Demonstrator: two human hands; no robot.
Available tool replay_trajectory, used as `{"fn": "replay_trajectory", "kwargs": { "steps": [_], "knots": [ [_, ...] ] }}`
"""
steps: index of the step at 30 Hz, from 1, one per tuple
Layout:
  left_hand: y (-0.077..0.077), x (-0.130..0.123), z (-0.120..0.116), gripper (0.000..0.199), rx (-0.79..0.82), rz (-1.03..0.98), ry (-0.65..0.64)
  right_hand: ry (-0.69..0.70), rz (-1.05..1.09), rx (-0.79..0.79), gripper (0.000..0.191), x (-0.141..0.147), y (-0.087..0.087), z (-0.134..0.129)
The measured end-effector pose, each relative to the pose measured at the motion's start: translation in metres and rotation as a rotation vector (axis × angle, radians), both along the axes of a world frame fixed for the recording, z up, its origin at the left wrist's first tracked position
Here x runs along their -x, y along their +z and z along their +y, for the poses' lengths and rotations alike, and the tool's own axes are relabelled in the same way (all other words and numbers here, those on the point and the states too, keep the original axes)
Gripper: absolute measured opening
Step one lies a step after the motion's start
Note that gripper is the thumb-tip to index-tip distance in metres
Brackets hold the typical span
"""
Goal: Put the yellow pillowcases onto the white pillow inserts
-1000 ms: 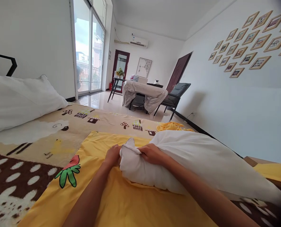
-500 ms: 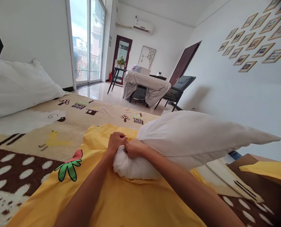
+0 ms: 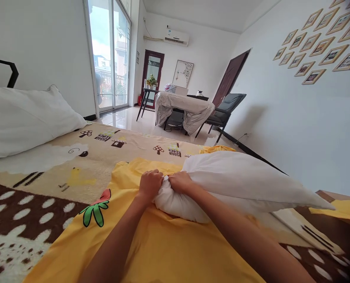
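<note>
A white pillow point(image 3: 245, 177) lies across the right side of the bed, its near end bunched and folded. My right hand point(image 3: 181, 182) is closed on that gathered end. My left hand point(image 3: 151, 184) is curled shut against the pillow's corner, a white tip showing between the two hands; its fingertips are hidden. Beneath both hands and forearms spreads a yellow fabric cover point(image 3: 175, 247), printed with a green and red leafy figure point(image 3: 95, 210) on its left part.
A patterned blanket point(image 3: 45, 232) covers the bed. Another white pillow point(image 3: 30, 120) rests at the left. More yellow cloth point(image 3: 218, 149) lies at the bed's far edge. Beyond stand a covered table point(image 3: 183, 100) and a dark chair point(image 3: 226, 112).
The pillow's raised far end has dropped lower. My hands have moved slightly apart, with the bunched white corner between them. The view has shifted a little, and yellow cloth now shows behind the pillow.
</note>
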State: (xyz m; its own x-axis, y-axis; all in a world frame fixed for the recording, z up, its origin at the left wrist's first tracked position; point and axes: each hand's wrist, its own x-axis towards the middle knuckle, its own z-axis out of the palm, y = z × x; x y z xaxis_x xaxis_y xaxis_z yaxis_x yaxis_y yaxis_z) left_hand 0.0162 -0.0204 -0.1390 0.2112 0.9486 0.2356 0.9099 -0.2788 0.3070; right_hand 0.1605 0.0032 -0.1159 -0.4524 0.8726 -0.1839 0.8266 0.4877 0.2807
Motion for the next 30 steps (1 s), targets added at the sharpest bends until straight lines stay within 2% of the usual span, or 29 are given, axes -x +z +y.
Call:
{"fn": "replay_trajectory", "kwargs": {
  "steps": [5, 8, 11, 13, 17, 21, 25, 27, 30],
  "knots": [
    [0.025, 0.009, -0.019, 0.032, 0.061, 0.092, -0.027, 0.041, 0.044, -0.061, 0.031, -0.003, 0.001, -0.003],
    [0.034, 0.009, -0.040, 0.021, 0.206, 0.156, -0.205, 0.053, 0.066, -0.084, 0.031, -0.005, 0.000, -0.003],
    [0.032, -0.002, -0.055, 0.014, 0.324, 0.189, -0.375, 0.055, 0.081, -0.109, 0.030, -0.006, -0.001, -0.001],
    [0.026, -0.010, -0.060, 0.012, 0.351, 0.201, -0.407, 0.059, 0.087, -0.129, 0.028, -0.007, -0.001, -0.001],
    [0.016, -0.015, -0.058, 0.011, 0.384, 0.199, -0.399, 0.080, 0.100, -0.193, 0.026, -0.008, 0.000, -0.007],
    [0.009, -0.011, -0.054, 0.020, 0.406, 0.164, -0.394, 0.127, 0.124, -0.278, 0.026, -0.012, 0.004, -0.022],
    [0.003, -0.011, -0.054, 0.026, 0.414, 0.131, -0.366, 0.177, 0.131, -0.307, 0.036, -0.019, 0.008, -0.034],
    [0.004, -0.012, -0.056, 0.030, 0.431, 0.134, -0.360, 0.189, 0.131, -0.317, 0.039, -0.021, 0.008, -0.037],
    [0.014, -0.008, -0.060, 0.031, 0.455, 0.131, -0.374, 0.227, 0.155, -0.347, 0.033, -0.023, 0.006, -0.040]
  ]
}}
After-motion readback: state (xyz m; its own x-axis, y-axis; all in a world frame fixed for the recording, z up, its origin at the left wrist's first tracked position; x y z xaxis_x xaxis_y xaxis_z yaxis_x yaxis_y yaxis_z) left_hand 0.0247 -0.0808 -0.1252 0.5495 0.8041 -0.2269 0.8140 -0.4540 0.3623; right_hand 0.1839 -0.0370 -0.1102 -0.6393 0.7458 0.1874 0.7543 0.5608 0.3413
